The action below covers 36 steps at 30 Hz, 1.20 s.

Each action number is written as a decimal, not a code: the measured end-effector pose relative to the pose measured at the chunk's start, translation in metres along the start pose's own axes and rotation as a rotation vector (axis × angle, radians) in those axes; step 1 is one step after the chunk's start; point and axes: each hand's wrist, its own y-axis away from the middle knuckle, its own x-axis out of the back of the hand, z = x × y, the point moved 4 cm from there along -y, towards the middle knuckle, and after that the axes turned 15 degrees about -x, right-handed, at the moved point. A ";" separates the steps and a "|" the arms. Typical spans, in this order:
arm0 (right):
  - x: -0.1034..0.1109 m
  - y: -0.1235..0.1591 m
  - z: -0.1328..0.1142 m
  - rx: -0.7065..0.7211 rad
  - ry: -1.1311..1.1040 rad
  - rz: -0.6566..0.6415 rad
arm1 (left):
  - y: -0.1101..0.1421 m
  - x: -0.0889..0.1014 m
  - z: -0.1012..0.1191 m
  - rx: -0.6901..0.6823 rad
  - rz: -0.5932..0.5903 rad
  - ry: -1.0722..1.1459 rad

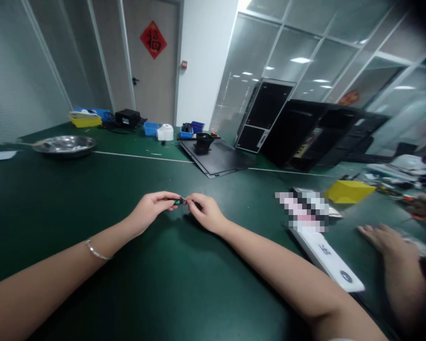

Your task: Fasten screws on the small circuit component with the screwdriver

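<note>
Green-and-black component (pixel 178 201), too tiny for a full grip, was pinched between the fingertips of the left hand (pixel 149 211) and right hand (pixel 206 213), just above a dark green workbench (pixel 57 199).

Small component (pixel 178 201): dark, with a green face. Bench (pixel 163 289): dark green, crossed by a thin white line (pixel 142 157). Box (pixel 350 192): bright yellow. Bin (pixel 151 129): blue. Door hanging (pixel 153 40): red diamond, dark character. Bracelet (pixel 95 249): silver.
</note>
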 end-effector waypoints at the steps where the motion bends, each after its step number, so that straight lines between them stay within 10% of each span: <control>1: 0.000 0.000 0.001 0.004 0.012 0.003 | 0.000 0.000 0.000 0.003 -0.001 -0.014; 12: 0.000 0.000 0.001 -0.038 0.008 0.000 | -0.015 0.025 -0.008 0.136 0.103 0.013; 36: -0.004 -0.002 -0.006 -0.066 0.100 -0.032 | -0.009 0.015 -0.016 0.011 -0.145 -0.029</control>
